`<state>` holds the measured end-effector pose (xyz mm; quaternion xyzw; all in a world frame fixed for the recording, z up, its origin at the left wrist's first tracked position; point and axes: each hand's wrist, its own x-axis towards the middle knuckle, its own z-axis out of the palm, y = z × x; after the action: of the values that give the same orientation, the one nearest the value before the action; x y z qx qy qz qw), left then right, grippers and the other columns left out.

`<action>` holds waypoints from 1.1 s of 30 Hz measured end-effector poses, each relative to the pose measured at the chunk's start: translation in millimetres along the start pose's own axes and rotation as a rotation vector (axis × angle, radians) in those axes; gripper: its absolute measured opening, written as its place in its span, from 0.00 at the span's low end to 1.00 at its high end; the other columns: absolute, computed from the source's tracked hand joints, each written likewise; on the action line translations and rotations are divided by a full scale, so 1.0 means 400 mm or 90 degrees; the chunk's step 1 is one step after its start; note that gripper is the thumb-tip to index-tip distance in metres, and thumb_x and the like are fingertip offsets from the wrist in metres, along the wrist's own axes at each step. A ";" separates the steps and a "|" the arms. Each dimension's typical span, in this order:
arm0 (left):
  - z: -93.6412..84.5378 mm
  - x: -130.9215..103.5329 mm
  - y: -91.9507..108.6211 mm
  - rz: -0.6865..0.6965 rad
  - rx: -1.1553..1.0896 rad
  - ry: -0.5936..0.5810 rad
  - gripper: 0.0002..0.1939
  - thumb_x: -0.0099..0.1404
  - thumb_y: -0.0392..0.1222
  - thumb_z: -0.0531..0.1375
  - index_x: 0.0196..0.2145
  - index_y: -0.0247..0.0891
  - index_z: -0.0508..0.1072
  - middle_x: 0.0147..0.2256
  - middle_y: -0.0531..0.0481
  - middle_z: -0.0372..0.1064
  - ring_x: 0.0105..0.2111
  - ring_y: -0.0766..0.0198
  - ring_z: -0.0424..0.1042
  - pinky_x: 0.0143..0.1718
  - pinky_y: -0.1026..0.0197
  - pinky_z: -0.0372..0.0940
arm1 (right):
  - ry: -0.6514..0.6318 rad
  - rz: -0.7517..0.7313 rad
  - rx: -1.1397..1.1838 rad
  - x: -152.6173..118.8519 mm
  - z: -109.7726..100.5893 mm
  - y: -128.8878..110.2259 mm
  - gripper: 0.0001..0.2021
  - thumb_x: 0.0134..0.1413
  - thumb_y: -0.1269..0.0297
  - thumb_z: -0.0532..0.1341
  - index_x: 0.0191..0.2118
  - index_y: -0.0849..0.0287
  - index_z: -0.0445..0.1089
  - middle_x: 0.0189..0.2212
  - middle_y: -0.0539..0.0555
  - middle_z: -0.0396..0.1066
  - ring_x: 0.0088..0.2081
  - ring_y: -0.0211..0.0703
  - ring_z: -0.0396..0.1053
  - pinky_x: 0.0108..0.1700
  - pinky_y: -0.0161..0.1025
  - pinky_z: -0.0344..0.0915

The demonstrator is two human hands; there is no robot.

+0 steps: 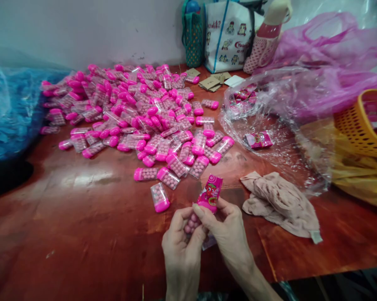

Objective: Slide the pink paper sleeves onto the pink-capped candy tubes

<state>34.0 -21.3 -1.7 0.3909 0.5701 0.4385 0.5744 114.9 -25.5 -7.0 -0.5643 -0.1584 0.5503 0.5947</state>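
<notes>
Near the front edge of the red-brown table [91, 234], my left hand [183, 246] is closed around a clear box of pink candy balls [192, 223]. My right hand [227, 228] pinches a pink printed packet [211, 193] with a strawberry figure, held against the upper end of the box. Both hands touch each other. One loose candy box with a pink cap [160, 197] lies just beyond my left hand. Behind it spreads a big pile of such boxes [138, 113]. Fingers hide part of the held box.
A beige cloth [280, 202] lies right of my hands. Farther right are clear plastic [288, 146] with pink packets [259, 140] and a yellow basket [354, 125]. Blue bags [12, 113] stand left. Cardboard pieces [211, 82], a printed bag [227, 37] and bottles [270, 31] are at the back.
</notes>
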 end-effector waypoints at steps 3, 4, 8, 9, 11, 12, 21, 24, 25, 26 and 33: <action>0.003 0.002 0.004 0.004 0.006 0.015 0.06 0.51 0.35 0.66 0.29 0.36 0.74 0.22 0.55 0.67 0.22 0.72 0.64 0.25 0.72 0.62 | -0.011 -0.008 -0.004 0.001 0.001 0.004 0.09 0.44 0.61 0.68 0.28 0.61 0.72 0.20 0.48 0.73 0.22 0.34 0.69 0.27 0.29 0.67; 0.003 0.004 0.004 -0.003 0.005 0.010 0.06 0.50 0.35 0.66 0.29 0.36 0.74 0.22 0.55 0.68 0.22 0.71 0.65 0.24 0.72 0.61 | -0.018 -0.002 0.004 0.005 -0.002 0.007 0.09 0.43 0.61 0.68 0.28 0.61 0.73 0.21 0.48 0.74 0.22 0.34 0.69 0.27 0.29 0.67; -0.008 0.019 0.003 -0.032 -0.043 -0.034 0.10 0.51 0.37 0.67 0.34 0.37 0.75 0.24 0.52 0.71 0.22 0.69 0.67 0.24 0.70 0.62 | -0.074 0.036 0.136 0.025 -0.027 0.013 0.11 0.42 0.58 0.69 0.30 0.59 0.74 0.20 0.48 0.71 0.21 0.34 0.66 0.24 0.30 0.65; -0.011 0.024 0.005 -0.047 -0.088 -0.066 0.12 0.52 0.40 0.66 0.36 0.36 0.75 0.24 0.51 0.72 0.22 0.68 0.68 0.23 0.69 0.63 | -0.094 0.035 0.180 0.031 -0.033 0.012 0.12 0.42 0.57 0.69 0.31 0.59 0.75 0.21 0.49 0.71 0.21 0.34 0.66 0.24 0.30 0.65; -0.018 0.034 0.013 -0.114 -0.208 -0.163 0.16 0.56 0.48 0.62 0.38 0.34 0.75 0.24 0.48 0.72 0.21 0.66 0.68 0.22 0.67 0.63 | -0.136 0.023 0.236 0.040 -0.043 0.010 0.14 0.41 0.55 0.69 0.33 0.58 0.75 0.24 0.50 0.71 0.24 0.34 0.66 0.27 0.31 0.66; -0.021 0.040 0.018 -0.165 -0.263 -0.217 0.18 0.58 0.51 0.60 0.38 0.33 0.75 0.25 0.46 0.72 0.21 0.65 0.69 0.21 0.66 0.63 | -0.159 0.019 0.249 0.045 -0.046 0.008 0.14 0.41 0.55 0.69 0.33 0.58 0.76 0.27 0.51 0.71 0.24 0.34 0.66 0.27 0.31 0.66; -0.005 0.043 0.036 -0.287 -0.361 -0.233 0.16 0.51 0.33 0.66 0.39 0.31 0.74 0.26 0.47 0.72 0.21 0.71 0.68 0.21 0.72 0.63 | -0.290 0.085 0.244 0.060 -0.056 0.028 0.16 0.51 0.52 0.62 0.40 0.59 0.74 0.17 0.44 0.61 0.15 0.28 0.56 0.17 0.26 0.60; 0.000 0.042 0.031 -0.183 -0.315 -0.096 0.19 0.49 0.29 0.67 0.40 0.34 0.73 0.27 0.49 0.72 0.22 0.69 0.70 0.24 0.70 0.66 | -0.168 0.000 0.148 0.048 -0.045 0.027 0.11 0.55 0.58 0.61 0.40 0.56 0.74 0.24 0.48 0.69 0.24 0.32 0.65 0.28 0.28 0.65; 0.000 0.043 0.029 -0.152 -0.299 -0.066 0.20 0.48 0.29 0.67 0.41 0.34 0.73 0.27 0.49 0.73 0.23 0.69 0.71 0.24 0.69 0.67 | -0.135 -0.033 0.106 0.042 -0.041 0.023 0.09 0.56 0.59 0.60 0.40 0.56 0.74 0.28 0.49 0.71 0.28 0.34 0.66 0.32 0.30 0.65; -0.001 0.045 0.026 -0.124 -0.285 -0.047 0.20 0.48 0.29 0.67 0.41 0.34 0.72 0.28 0.49 0.73 0.23 0.69 0.71 0.25 0.69 0.68 | -0.111 -0.062 0.060 0.035 -0.038 0.017 0.09 0.57 0.60 0.59 0.40 0.55 0.74 0.30 0.50 0.72 0.31 0.36 0.67 0.35 0.31 0.65; -0.007 0.046 -0.002 0.018 -0.229 -0.011 0.21 0.50 0.27 0.66 0.42 0.40 0.73 0.32 0.51 0.73 0.29 0.70 0.72 0.30 0.70 0.69 | -0.075 -0.179 -0.166 0.004 -0.024 -0.014 0.08 0.57 0.65 0.58 0.39 0.56 0.75 0.32 0.51 0.69 0.35 0.41 0.67 0.39 0.37 0.65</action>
<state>30.6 -4.2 -8.2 0.2937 0.4719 0.5378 0.6339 125.9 -27.6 -6.2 -0.5757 -0.3403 0.4689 0.5770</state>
